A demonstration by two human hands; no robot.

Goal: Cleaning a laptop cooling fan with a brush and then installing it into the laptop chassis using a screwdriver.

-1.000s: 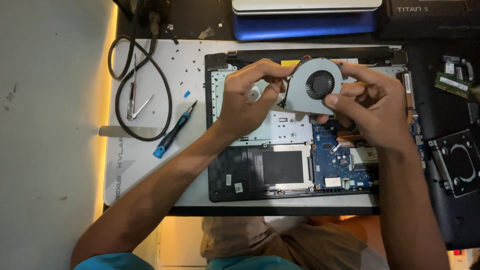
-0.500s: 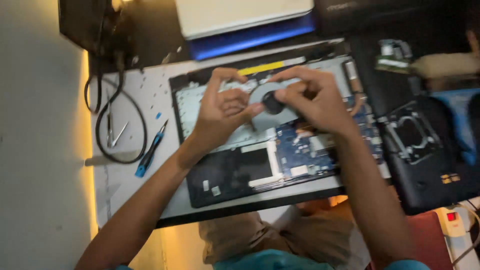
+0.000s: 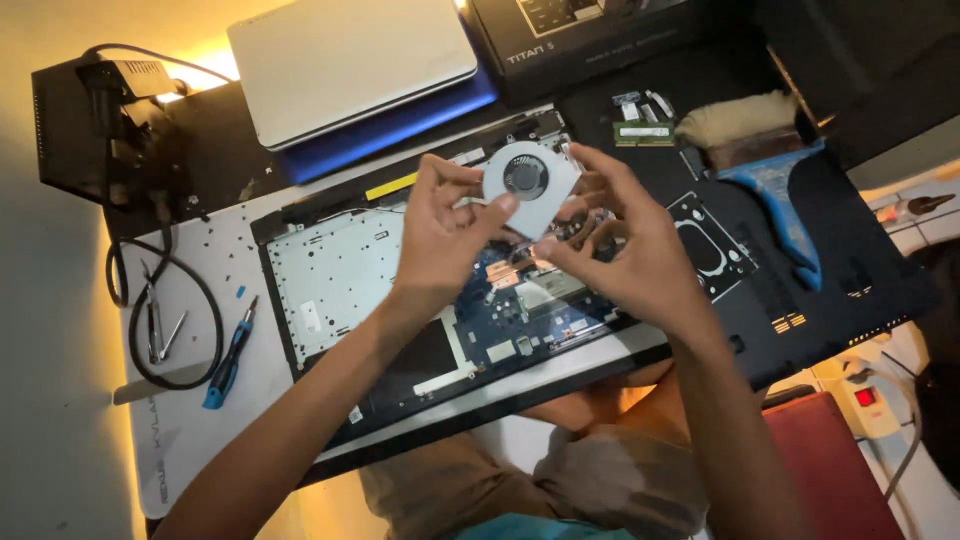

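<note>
Grey plastic cooling fan (image 3: 530,185) sits pinched between both hands above the opened laptop (image 3: 400,290) on the desk (image 3: 200,430). The left hand (image 3: 440,235) grips its left edge, the right hand (image 3: 630,245) its lower right edge. A blue screwdriver (image 3: 230,355) lies to the left.

Black rectangular box (image 3: 610,40) with pale lettering sits at the table's far edge; a small yellow label strip (image 3: 392,186) lies on the opened laptop's far rim.
</note>
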